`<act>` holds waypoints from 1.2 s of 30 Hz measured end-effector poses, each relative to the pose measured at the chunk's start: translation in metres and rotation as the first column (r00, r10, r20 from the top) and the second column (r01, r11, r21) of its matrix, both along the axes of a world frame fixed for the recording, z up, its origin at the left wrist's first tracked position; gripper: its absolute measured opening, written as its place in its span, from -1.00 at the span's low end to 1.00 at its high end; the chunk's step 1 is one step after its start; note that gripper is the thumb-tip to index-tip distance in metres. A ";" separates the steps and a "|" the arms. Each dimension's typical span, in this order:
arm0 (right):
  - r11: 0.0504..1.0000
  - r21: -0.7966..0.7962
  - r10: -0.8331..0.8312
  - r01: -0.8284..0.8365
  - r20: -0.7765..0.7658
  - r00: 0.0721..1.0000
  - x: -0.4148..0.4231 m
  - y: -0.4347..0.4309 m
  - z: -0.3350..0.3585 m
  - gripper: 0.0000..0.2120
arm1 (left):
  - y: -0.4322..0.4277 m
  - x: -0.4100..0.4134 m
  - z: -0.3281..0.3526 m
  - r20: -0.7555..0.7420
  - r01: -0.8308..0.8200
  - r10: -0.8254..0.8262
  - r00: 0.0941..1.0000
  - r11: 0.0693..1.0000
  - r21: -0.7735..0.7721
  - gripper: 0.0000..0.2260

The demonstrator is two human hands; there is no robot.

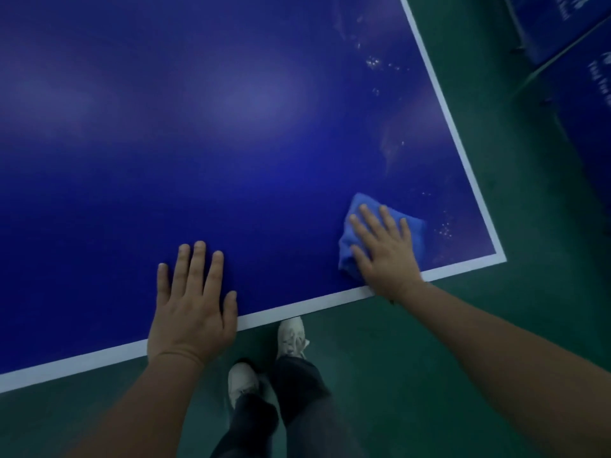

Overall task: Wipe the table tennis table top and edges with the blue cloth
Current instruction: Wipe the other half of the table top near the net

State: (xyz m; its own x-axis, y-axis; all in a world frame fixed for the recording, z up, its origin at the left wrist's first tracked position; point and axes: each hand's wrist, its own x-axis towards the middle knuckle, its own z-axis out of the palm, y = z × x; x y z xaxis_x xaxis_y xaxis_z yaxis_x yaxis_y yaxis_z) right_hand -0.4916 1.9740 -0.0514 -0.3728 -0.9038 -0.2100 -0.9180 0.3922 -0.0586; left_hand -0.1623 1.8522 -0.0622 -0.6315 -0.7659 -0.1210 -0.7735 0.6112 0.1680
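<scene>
My left hand [193, 305] lay flat on the blue worktop [231, 127] at its near edge, arm straight, fingers [198, 266] extended and slightly spread. My right arm reached toward the near right corner, and my right hand [385, 249] pressed palm-down on the blue cloth [356, 202], fingers splayed. The cloth sat bunched just inside the white border line [297, 310]. I counted two hands, one cloth, and two white shoes [243, 380] on the green floor [429, 342].

The dark blue table [231, 160] has a white line [297, 309] along its near and right edges. A bunched blue cloth [347, 249] lies by the near right corner, under the flat right hand [385, 249]. The left hand [193, 312] rests flat at the near edge, further left. Pale specks [373, 62] dot the top near the right edge.
</scene>
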 end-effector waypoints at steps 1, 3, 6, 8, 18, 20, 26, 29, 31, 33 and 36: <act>0.986 -0.005 -0.169 0.169 -0.002 0.986 -0.005 -0.006 0.000 -0.41 | 0.000 0.000 0.000 0.000 0.001 -0.001 1.000 1.000 0.000 -0.38; 0.895 -0.051 -0.444 0.443 -0.015 0.896 0.006 -0.027 -0.005 -0.43 | 0.000 0.000 0.000 0.004 0.007 -0.007 1.000 1.000 0.001 -0.38; 0.870 -0.077 -0.487 0.487 0.016 0.873 0.060 -0.067 -0.007 -0.41 | 0.000 -0.002 0.003 0.003 -0.004 0.004 1.000 1.000 0.016 -0.37; 0.957 -0.105 -0.268 0.272 0.048 0.962 0.106 -0.078 -0.006 -0.41 | 0.000 -0.004 0.007 -0.006 -0.022 0.022 1.000 0.999 0.038 -0.36; 0.959 -0.023 -0.283 0.282 -0.023 0.959 -0.056 0.044 -0.010 -0.41 | 0.028 -0.094 0.026 -0.156 -0.107 0.123 0.980 0.989 0.107 -0.36; 0.865 0.015 -0.501 0.502 -0.051 0.864 -0.120 0.067 -0.007 -0.43 | 0.045 -0.128 0.023 -0.165 -0.059 0.078 0.983 0.992 0.114 -0.36; 0.671 -0.118 -0.738 0.732 -0.005 0.675 -0.106 0.042 -0.011 -0.41 | 0.064 -0.167 0.005 -0.067 -0.044 0.049 0.997 0.997 0.068 -0.37; 0.966 -0.161 -0.201 0.202 0.028 0.979 -0.023 0.034 -0.012 -0.42 | 0.066 -0.166 0.002 -0.042 -0.039 0.041 0.998 0.999 0.035 -0.37; 0.986 -0.148 0.088 -0.082 0.034 0.996 -0.023 0.047 -0.013 -0.43 | 0.065 -0.168 0.002 -0.026 -0.050 0.051 0.998 0.998 0.027 -0.35; 0.990 -0.142 0.014 -0.013 0.004 1.000 -0.076 0.062 -0.016 -0.44 | 0.066 -0.169 0.002 0.004 -0.060 0.059 0.998 0.998 0.034 -0.34; 0.918 -0.022 -0.396 0.395 -0.045 0.917 -0.163 0.090 -0.012 -0.45 | 0.066 -0.168 0.003 0.031 -0.065 0.063 0.998 0.997 0.042 -0.34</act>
